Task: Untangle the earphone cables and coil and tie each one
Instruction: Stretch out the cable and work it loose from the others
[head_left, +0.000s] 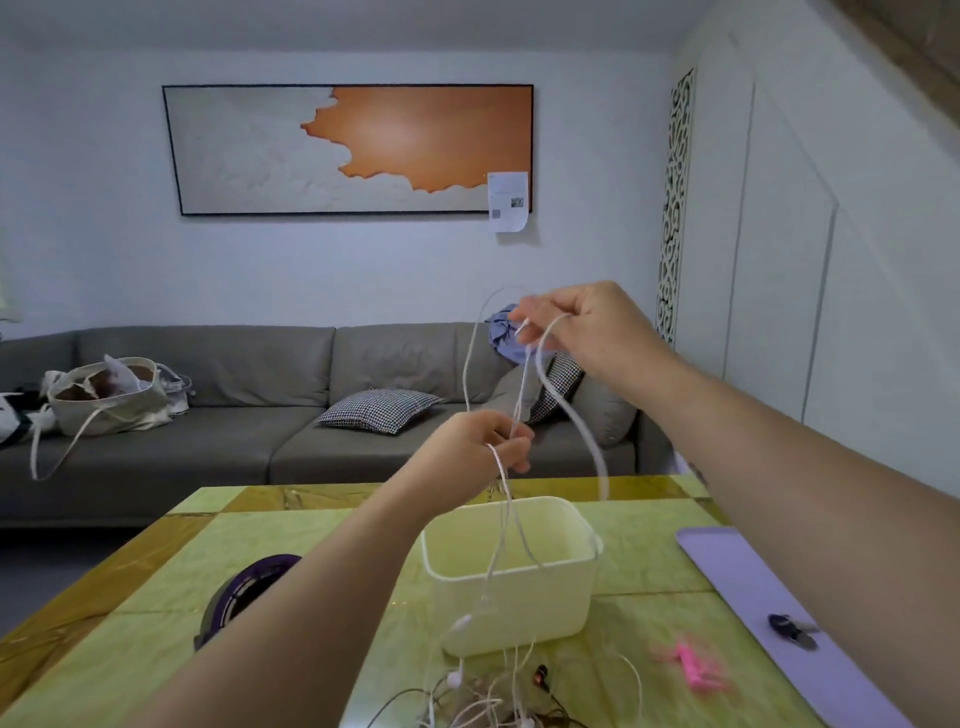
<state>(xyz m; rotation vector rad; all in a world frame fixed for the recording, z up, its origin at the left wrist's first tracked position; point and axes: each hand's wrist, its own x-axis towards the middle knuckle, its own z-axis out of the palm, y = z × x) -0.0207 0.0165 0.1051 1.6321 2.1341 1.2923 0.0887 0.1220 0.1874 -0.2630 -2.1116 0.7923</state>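
Tangled earphone cables (483, 701) on near desk (156, 597) edge, left hand (467, 447) fingers pinching white cable (558, 396) above cream tub (519, 608), right hand (587, 327) fingers pinching its upper part

Two hands hold a white earphone cable (571, 410) up over a green table (156, 623).
The right hand (582, 332) pinches it high, at 1 o'clock from the left hand (478, 441), which pinches it lower. Strands hang past a cream tub (511, 571) to a cable tangle (488, 701) at the tub's 6 o'clock. Pink ties (691, 662) lie at 4 o'clock, a lilac tray (753, 587) at 3, a dark purple roll (244, 592) at 9.
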